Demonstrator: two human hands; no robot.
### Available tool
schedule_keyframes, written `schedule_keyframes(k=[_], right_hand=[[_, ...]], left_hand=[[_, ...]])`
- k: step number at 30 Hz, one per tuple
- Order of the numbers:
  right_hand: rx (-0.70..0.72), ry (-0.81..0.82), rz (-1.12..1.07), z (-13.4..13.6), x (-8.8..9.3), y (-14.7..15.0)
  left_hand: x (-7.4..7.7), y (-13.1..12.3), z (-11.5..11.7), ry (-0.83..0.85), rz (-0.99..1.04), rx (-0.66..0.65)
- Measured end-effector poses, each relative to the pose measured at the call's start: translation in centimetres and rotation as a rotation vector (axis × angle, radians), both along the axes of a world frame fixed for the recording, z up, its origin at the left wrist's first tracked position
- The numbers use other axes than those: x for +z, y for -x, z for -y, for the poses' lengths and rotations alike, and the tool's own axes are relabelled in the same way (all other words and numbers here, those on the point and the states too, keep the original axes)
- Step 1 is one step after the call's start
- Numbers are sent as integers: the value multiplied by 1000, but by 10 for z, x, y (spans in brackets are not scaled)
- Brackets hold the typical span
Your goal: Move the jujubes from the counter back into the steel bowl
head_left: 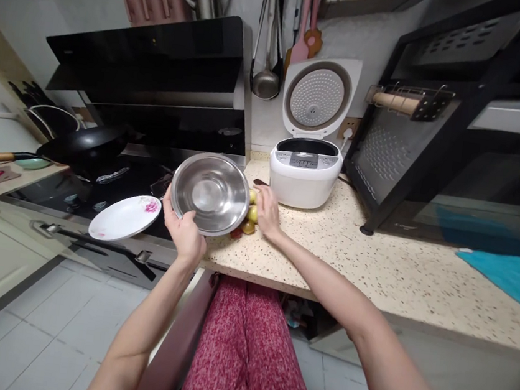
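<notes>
My left hand (186, 233) is closed on the rim of a shiny metal bowl (210, 194). The bowl is tilted, its inside facing me, and nothing shows in it. Just right of the bowl, several round yellow-green fruits (252, 213) sit together on the counter, with a reddish one low beside the rim. My right hand (267, 209) curves along their right side, fingers stretched and touching them without a visible grip. The bowl hides part of the pile. Their exact kind is unclear.
A white rice cooker (303, 181) with its lid raised stands behind my right hand. Left of the bowl, a white floral plate (124, 218) overhangs the stove's front edge. A black wok (85, 144) is on the stove. A black rack (387, 147) and a blue cloth (508, 276) are at right.
</notes>
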State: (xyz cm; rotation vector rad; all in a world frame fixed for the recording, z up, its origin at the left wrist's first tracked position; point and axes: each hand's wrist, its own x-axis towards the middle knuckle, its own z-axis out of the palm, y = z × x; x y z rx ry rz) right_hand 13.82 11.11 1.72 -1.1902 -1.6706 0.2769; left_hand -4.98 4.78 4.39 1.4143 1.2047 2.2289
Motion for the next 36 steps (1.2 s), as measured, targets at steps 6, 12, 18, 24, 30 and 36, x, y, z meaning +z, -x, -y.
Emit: schedule_keyframes(k=[6,12,18,24,30,36], right_hand=[[174,105,-225,9,28,-71],[258,304,-160,42,41,-136],[407,385,7,48,39,-135],[410,367,63,43,31,-124],[381,359,58,42,26,-128],[417,326,22,42,22,-115]], left_hand=[[-4,-32,39,285,126,-357],[-24,-80,73,363,-10,-629],[-41,-102,88,376,116,-898],[-38,-101,79,297,103,-862],[-44,-90,64,319,16,-836],[-36,-59,46,277,-10,-843]])
